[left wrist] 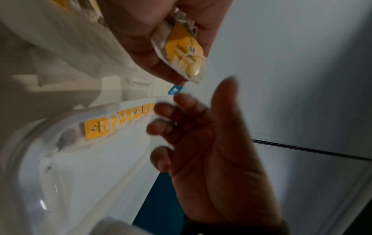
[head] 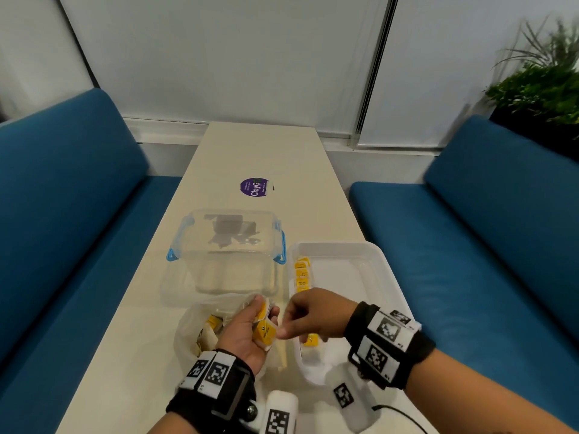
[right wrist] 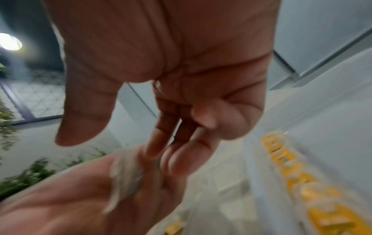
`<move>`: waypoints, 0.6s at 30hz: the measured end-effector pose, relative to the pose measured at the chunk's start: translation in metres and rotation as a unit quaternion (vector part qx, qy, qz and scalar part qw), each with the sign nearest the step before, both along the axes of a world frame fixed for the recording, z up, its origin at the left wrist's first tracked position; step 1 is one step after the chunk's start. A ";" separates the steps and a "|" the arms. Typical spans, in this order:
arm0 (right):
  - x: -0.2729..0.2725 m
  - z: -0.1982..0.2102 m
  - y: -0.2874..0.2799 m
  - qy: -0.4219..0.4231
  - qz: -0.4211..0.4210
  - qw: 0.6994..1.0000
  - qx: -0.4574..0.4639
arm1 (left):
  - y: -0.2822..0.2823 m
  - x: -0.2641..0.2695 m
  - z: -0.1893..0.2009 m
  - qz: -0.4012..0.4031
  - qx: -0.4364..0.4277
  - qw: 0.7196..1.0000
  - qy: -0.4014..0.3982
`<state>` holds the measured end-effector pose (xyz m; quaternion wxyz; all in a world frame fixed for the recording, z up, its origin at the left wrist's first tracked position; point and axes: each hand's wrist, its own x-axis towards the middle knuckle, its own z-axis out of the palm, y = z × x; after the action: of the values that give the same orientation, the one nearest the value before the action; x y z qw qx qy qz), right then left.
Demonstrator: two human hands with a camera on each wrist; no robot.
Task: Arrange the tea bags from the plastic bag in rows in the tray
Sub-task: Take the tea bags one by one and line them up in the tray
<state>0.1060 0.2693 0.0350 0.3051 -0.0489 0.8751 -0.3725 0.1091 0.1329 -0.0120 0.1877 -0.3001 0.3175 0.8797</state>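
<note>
The right hand fills the top of the view, thumb toward 8 o'clock, fingertips reaching down to the left hand at 7 o'clock, which holds a blurred clear-wrapped tea bag. A row of yellow tea bags runs toward 4 o'clock inside the white tray.
</note>
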 end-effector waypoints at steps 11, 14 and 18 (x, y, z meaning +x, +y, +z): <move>0.021 0.002 0.001 0.048 -0.111 0.985 -0.126 | 0.004 -0.008 -0.007 0.032 0.009 0.999 0.039; 0.018 0.009 0.019 0.085 -0.144 0.977 -0.134 | 0.002 -0.007 -0.008 0.039 0.011 0.999 0.027; 0.011 0.000 0.042 0.189 -0.181 0.965 0.022 | -0.001 -0.009 -0.007 0.029 0.012 0.999 0.038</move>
<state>0.1174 0.3112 0.0349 0.0628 0.0476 0.9191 -0.3860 0.1005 0.1321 -0.0186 0.1534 -0.2730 0.3050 0.8994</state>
